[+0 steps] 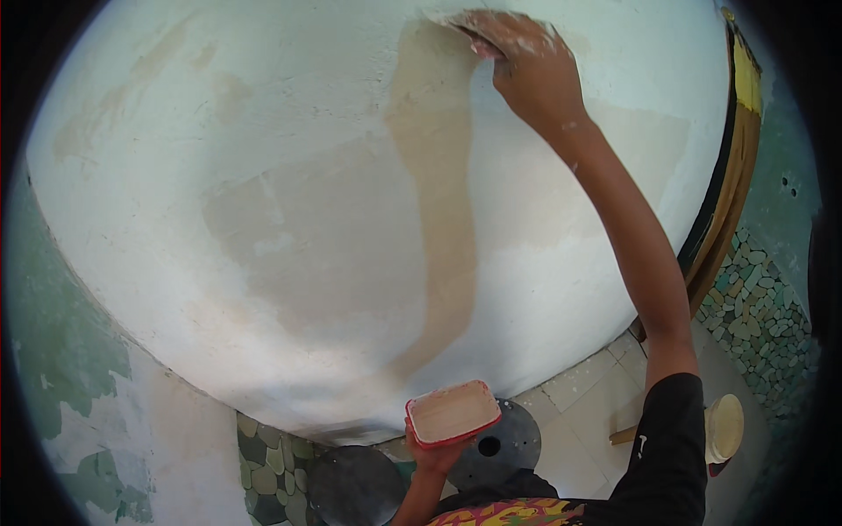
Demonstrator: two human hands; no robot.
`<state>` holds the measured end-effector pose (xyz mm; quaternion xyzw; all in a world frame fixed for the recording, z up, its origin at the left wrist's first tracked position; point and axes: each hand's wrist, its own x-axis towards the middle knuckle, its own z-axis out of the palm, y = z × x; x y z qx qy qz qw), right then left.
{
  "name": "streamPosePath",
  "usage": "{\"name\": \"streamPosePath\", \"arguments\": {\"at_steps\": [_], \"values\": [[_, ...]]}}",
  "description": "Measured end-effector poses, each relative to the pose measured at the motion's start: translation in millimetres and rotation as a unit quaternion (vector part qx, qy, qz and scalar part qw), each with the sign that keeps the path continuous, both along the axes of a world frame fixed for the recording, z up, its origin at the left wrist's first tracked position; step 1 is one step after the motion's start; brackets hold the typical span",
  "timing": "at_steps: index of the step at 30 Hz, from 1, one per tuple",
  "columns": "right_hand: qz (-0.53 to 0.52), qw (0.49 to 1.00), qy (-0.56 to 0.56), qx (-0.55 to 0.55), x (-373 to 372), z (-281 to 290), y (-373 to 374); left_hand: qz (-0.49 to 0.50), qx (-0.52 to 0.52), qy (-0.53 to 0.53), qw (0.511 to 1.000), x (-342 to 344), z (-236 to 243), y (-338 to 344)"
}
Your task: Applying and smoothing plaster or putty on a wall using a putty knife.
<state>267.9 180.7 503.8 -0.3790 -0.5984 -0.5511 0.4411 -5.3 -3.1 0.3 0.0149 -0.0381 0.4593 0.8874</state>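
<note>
Reaching far up the wall point(333, 228), my right hand point(531, 66) is closed on a putty knife, whose thin, smeared blade point(452, 19) lies against the surface. My fingers hide most of its handle, and white smears coat them. A damp tan streak point(447, 210) runs down the wall from near that hand. Low at the front, my left hand point(436, 456) grips a shallow rectangular tub point(452, 414) with a red rim from below. Pale beige putty covers the part of it that shows.
Two round dark discs point(355, 486) lie low at the front, one partly behind the tub. A pale round bucket point(724, 430) stands at the right beside my sleeve. A wooden frame point(745, 149) edges the wall's right side. Pebble-patterned stone point(750, 302) lies beyond it, with pale floor tiles point(583, 381) below.
</note>
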Motion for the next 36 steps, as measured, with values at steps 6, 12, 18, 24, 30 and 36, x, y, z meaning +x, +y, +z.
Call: {"name": "streamPosePath", "arguments": {"at_steps": [6,12,18,24,30,36], "values": [[-0.019,0.997,-0.071,-0.029,-3,-37,8,-0.008,0.047,-0.073,0.996,5,6,2],[-0.003,1.000,-0.023,-0.018,-18,-56,-4,-0.028,0.040,-0.078,0.996,6,11,5],[0.034,0.999,-0.012,0.020,-15,-38,23,-0.015,-0.003,-0.037,0.999,6,14,-2],[0.032,0.999,0.002,-0.008,-26,-96,16,0.008,0.019,-0.017,1.000,0,8,-14],[0.051,0.996,0.021,0.067,-15,-46,10,0.020,0.011,0.024,0.999,1,3,-16],[0.056,0.998,0.029,-0.023,-22,-75,-1,0.013,0.052,-0.026,0.998,-2,0,-16]]}}
